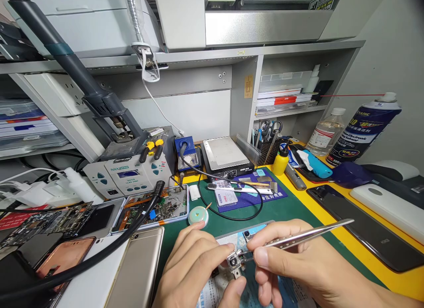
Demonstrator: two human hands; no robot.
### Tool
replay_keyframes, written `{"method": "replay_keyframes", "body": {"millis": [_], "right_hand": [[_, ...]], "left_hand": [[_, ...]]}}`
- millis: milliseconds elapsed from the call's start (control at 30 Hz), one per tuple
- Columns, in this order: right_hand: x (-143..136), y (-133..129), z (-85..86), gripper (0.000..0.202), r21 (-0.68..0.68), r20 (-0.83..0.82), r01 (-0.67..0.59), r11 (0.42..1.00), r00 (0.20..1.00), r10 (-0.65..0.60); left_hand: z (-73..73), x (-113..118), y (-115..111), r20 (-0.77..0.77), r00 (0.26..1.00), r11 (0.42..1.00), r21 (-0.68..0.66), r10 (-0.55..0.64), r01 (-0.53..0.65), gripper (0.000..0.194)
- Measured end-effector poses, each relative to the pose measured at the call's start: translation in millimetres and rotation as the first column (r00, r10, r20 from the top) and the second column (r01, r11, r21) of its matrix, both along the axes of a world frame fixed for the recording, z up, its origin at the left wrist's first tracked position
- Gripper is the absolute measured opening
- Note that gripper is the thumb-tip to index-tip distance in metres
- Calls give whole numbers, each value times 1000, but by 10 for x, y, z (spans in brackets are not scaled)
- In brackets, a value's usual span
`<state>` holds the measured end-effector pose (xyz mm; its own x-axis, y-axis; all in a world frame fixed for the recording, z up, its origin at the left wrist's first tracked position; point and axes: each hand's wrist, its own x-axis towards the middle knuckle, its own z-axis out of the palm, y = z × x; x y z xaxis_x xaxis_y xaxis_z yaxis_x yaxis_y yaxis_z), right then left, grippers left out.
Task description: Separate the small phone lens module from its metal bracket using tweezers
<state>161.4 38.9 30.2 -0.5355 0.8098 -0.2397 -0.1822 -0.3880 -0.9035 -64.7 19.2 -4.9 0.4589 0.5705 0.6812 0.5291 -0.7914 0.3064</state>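
Near the bottom centre, my left hand [194, 270] grips a small silvery camera module [234, 261] between its thumb and fingers. From the right, my right hand [298, 259] pinches metal tweezers [308, 235]. Their tips reach the module's right side, and the rear end points up to the right. Whether the tips hold a part of it is too small to tell. Just above the module, another small dark lens part [247, 234] lies on the blue and white printed sheet [258, 281] under my hands.
A gold phone [137, 268] and a black cable [109, 255] lie at left. Behind are a parts tray [172, 202], a round tin [198, 215] and a heating plate [225, 153]. A dark phone [364, 228] lies at right, near a spray can [362, 127].
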Motion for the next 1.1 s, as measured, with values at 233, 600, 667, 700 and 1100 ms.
{"method": "replay_keyframes", "body": {"millis": [233, 600, 667, 700, 1100], "right_hand": [[-4, 6, 1, 30, 11, 5, -3, 1000, 1000, 3], [8, 10, -12, 30, 17, 21, 0, 1000, 1000, 0], [10, 8, -7, 31, 16, 25, 0, 1000, 1000, -1], [12, 6, -3, 32, 14, 29, 3, 1000, 1000, -3], [-12, 18, 21, 34, 9, 43, -1, 1000, 999, 1]], "left_hand": [[-3, -5, -10, -9, 1000, 1000, 2, -1, 1, 38], [11, 10, -11, -1, 1000, 1000, 1, 12, -12, 37], [12, 11, -11, -3, 1000, 1000, -5, 11, -11, 36], [13, 11, -12, -1, 1000, 1000, -7, 11, -11, 36], [-4, 4, -14, -6, 1000, 1000, -11, 1, -1, 36]]}}
